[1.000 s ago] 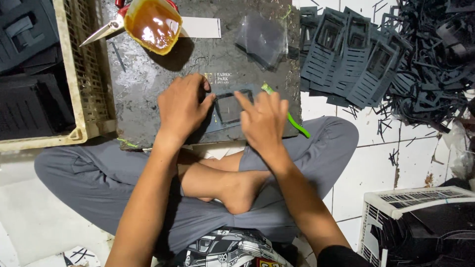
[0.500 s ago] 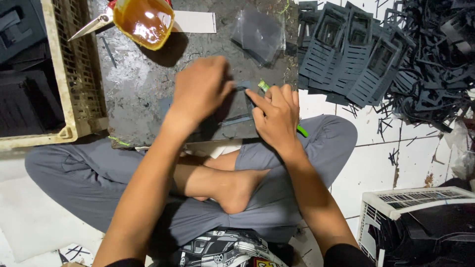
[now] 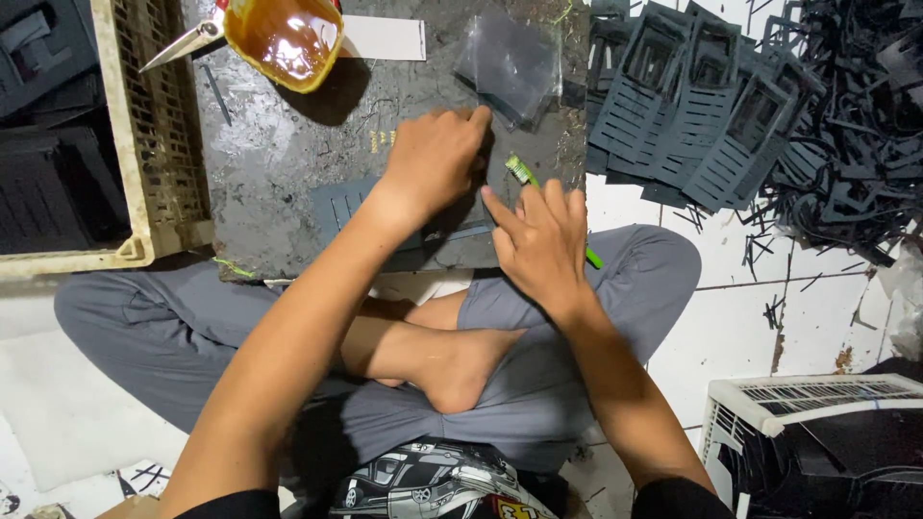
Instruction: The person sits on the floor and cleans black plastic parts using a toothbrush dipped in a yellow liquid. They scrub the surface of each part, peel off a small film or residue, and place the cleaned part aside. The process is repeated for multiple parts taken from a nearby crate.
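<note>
Left hand [image 3: 437, 159] slid right along grey slotted panel [image 3: 385, 207], flat, pinning it at frame centre | right hand [image 3: 540, 235] grips green brush [image 3: 524, 173], seemingly for gluing

Under your left hand's fingers [image 3: 437, 159]: matt dark foam sheet [image 3: 351, 202] on a rough, stained board [image 3: 279, 144]. Beside your right fingertips [image 3: 538, 207]: smooth green plastic brush [image 3: 521, 171].

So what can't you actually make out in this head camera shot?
- Dark flat piece on the work board: its middle is hidden under the left hand.
- Green toothbrush: the right hand covers most of the handle.
- Amber liquid container: its upper part is cut off by the top edge.
- Clear bag: contents too dim to tell.
</note>
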